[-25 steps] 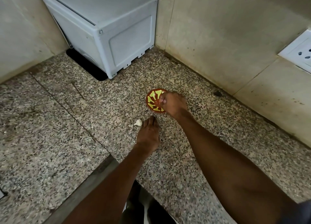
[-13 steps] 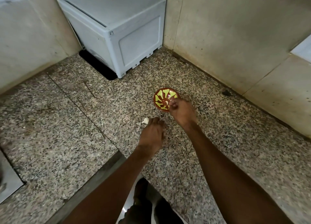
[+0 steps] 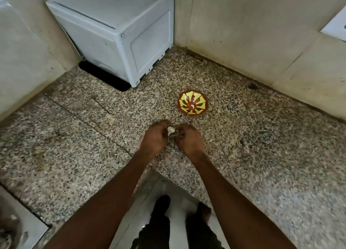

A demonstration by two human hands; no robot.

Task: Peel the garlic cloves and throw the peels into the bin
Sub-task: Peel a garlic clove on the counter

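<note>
A white garlic clove (image 3: 171, 130) is pinched between the fingertips of my left hand (image 3: 156, 138), just above the speckled granite counter (image 3: 93, 136). My right hand (image 3: 188, 139) is curled close beside it, fingertips at the clove's right side; whether they touch it I cannot tell. A small red bowl with a yellow-green pattern (image 3: 192, 102) sits on the counter beyond my hands, with one pale piece lying in its centre.
A grey-white plastic box (image 3: 116, 29) stands in the back corner against the tiled walls. A wall socket plate (image 3: 335, 27) is at the upper right. A steel sink edge (image 3: 16, 228) shows at the lower left. My legs are visible below the counter edge.
My right hand has left the bowl and come back toward me. My left hand has lifted the clove off the counter, and both hands now meet around it.
</note>
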